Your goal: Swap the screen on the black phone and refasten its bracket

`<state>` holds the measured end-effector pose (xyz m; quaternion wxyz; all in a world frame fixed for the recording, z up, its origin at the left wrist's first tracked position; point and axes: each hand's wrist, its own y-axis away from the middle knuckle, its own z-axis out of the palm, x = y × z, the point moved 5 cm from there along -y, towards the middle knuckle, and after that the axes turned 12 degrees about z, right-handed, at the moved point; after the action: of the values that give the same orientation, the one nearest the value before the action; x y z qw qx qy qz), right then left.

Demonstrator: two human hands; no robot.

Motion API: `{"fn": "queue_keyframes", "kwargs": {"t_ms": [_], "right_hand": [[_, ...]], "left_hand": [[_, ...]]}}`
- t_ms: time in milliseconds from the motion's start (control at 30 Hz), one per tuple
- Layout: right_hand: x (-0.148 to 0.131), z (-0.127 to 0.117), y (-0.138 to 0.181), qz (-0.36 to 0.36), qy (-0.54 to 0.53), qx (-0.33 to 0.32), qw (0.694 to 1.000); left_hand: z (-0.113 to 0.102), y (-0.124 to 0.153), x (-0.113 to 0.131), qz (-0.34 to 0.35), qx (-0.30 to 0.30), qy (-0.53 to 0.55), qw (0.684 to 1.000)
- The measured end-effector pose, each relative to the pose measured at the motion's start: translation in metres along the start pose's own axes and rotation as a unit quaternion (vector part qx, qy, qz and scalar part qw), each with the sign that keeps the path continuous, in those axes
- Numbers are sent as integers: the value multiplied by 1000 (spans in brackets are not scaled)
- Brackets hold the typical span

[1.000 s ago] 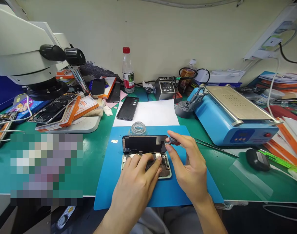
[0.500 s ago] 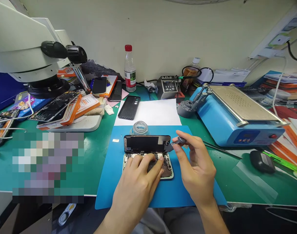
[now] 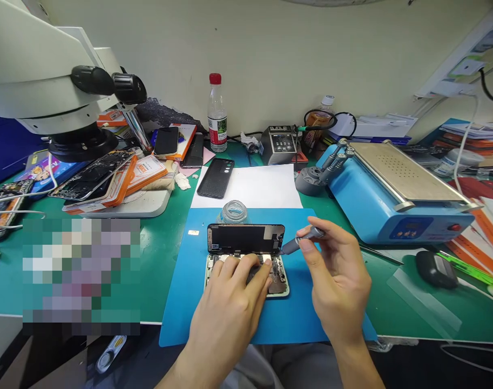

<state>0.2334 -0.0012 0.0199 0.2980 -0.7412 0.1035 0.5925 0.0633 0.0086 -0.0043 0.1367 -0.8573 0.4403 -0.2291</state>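
Observation:
An opened phone (image 3: 277,286) lies on the blue mat, its inner parts bare. Its screen half (image 3: 242,237) stands raised along the far side, leaning near a clear glass jar (image 3: 235,211). Bent fingers of my left hand (image 3: 234,292) press down on the phone's inside and hold it against the mat, hiding much of it. Between thumb and fingers, my right hand (image 3: 337,270) pinches a grey screwdriver (image 3: 297,243), tilted with its tip pointing left. That tip is by the right end of the raised screen; whether it touches anything I cannot tell.
A blue heating plate machine (image 3: 396,200) stands at right, beside a grey holder (image 3: 309,181) with several screwdrivers. Behind the mat lie white paper and a black phone back cover (image 3: 216,178). A microscope (image 3: 80,102) overhangs the left side, near stacked phones and boxes.
My right hand has moved to the right with the screwdriver, which now lies at a different tilt. My left hand stays on the phone. The camera view has shifted slightly.

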Motion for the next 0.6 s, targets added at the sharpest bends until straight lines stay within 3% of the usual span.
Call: {"fn": "queue_keyframes", "kwargs": {"t_ms": [167,333,600], "right_hand": [[7,-7,-7,110,-130,-3,985],[13,1,-7,220,-194,-66,954],[14,10,-1,227,-157,-95,956]], "left_hand": [[1,1,-1,-17,-10,17,1000],[3,2,-3,-16,-19,25,999],[2,2,-4,-13,-21,21,999]]}}
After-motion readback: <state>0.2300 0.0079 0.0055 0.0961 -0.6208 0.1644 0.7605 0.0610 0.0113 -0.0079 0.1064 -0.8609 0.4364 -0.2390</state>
